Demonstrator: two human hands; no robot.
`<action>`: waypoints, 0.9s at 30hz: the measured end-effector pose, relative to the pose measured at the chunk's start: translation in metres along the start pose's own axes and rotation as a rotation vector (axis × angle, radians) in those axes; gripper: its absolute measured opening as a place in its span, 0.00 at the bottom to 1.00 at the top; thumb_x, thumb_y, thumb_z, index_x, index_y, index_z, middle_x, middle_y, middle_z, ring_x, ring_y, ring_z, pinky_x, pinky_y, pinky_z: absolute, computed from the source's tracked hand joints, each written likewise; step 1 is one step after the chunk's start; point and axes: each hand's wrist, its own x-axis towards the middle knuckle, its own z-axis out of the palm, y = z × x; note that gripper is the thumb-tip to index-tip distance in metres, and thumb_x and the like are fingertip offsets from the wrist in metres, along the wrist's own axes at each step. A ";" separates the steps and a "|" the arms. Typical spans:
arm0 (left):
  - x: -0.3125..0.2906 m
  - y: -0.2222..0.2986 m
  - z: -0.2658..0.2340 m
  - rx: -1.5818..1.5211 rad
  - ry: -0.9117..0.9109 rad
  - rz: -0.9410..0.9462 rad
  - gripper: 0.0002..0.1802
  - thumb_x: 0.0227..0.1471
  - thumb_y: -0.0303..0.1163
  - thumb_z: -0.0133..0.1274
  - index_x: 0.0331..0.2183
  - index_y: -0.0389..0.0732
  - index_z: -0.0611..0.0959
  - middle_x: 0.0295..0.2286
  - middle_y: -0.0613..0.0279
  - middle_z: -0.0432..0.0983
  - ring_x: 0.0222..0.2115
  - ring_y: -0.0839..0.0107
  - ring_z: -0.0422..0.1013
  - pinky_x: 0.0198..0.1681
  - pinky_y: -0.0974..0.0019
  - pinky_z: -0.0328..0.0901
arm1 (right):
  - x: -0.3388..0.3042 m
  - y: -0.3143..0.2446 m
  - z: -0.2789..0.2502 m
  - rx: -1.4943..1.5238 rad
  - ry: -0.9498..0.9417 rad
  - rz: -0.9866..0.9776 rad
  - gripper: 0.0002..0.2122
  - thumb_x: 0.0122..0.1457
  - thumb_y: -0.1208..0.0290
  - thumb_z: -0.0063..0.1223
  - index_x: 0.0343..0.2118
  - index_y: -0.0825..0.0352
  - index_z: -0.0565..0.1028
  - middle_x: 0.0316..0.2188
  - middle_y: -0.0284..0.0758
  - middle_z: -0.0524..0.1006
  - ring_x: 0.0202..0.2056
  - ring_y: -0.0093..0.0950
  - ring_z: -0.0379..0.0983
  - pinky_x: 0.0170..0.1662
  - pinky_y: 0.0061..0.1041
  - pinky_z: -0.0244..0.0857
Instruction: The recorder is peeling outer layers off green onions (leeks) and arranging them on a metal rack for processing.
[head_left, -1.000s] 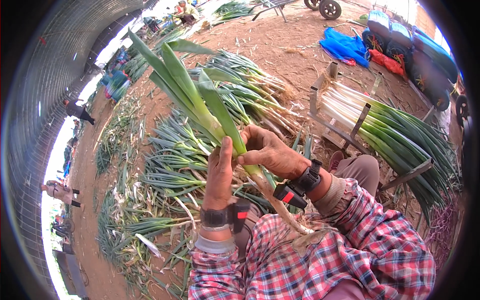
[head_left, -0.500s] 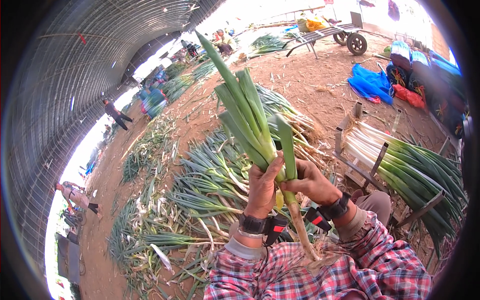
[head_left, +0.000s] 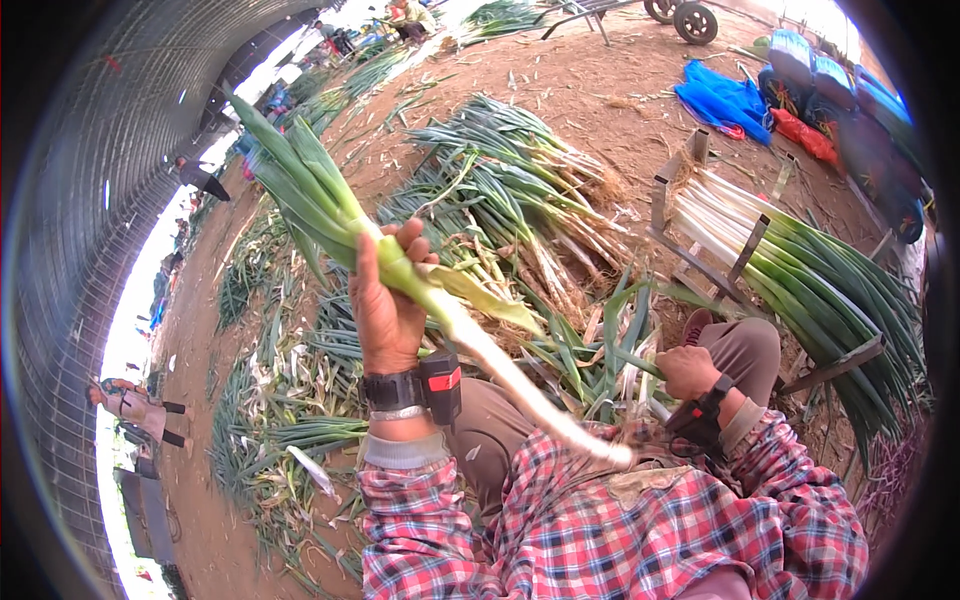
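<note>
My left hand (head_left: 388, 315) is closed around a long leek (head_left: 480, 350), raised in front of me. Its green leaves (head_left: 305, 185) fan toward the upper left, and its pale stalk slants down to the root end above my lap. A loose yellow-green outer leaf (head_left: 490, 298) hangs from the stalk beside my fingers. Lower right, by my knee, my right hand (head_left: 688, 374) is closed on a torn green leek leaf (head_left: 638, 362). Beneath that leaf lie stripped leaves (head_left: 590, 365), between my legs.
A metal rack (head_left: 748, 250) at my right cradles cleaned leeks (head_left: 800, 290). Unpeeled leeks (head_left: 520, 190) are heaped ahead, with leaf scraps (head_left: 270, 460) to the left. Farther off are a blue sheet (head_left: 722, 100), wrapped bundles (head_left: 810, 75), a cart wheel (head_left: 695, 22) and people (head_left: 140, 410).
My hands have separated. The left has carried the leek leftward and tilted it; the right has pulled a leaf away, down to the right beside my knee. The view has shifted too.
</note>
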 end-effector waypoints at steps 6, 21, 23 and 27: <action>-0.011 -0.008 -0.007 -0.225 -0.237 -0.132 0.28 0.62 0.58 0.38 0.40 0.43 0.78 0.47 0.52 0.76 0.51 0.58 0.71 0.60 0.48 0.58 | 0.037 -0.123 -0.058 0.740 0.383 -0.553 0.24 0.58 0.60 0.60 0.53 0.67 0.68 0.46 0.38 0.73 0.50 0.30 0.69 0.54 0.34 0.63; -0.037 0.008 0.032 0.314 0.045 0.049 0.21 0.64 0.39 0.43 0.52 0.34 0.71 0.45 0.52 0.75 0.49 0.63 0.71 0.54 0.59 0.66 | 0.068 -0.248 -0.108 1.370 0.160 -0.816 0.14 0.58 0.71 0.61 0.43 0.68 0.70 0.35 0.25 0.73 0.36 0.14 0.68 0.39 0.17 0.64; -0.042 0.013 0.053 0.404 0.036 0.052 0.20 0.63 0.36 0.46 0.49 0.31 0.72 0.43 0.51 0.76 0.43 0.66 0.74 0.47 0.65 0.69 | 0.067 -0.239 -0.114 1.341 0.120 -0.772 0.13 0.57 0.72 0.61 0.41 0.68 0.70 0.34 0.25 0.73 0.35 0.14 0.68 0.39 0.17 0.64; -0.043 0.019 0.055 0.606 0.040 0.064 0.21 0.61 0.35 0.49 0.50 0.31 0.70 0.44 0.50 0.76 0.39 0.64 0.77 0.42 0.64 0.73 | 0.057 -0.229 -0.111 1.240 0.084 -0.678 0.11 0.58 0.71 0.61 0.37 0.67 0.69 0.32 0.25 0.72 0.34 0.13 0.67 0.35 0.15 0.63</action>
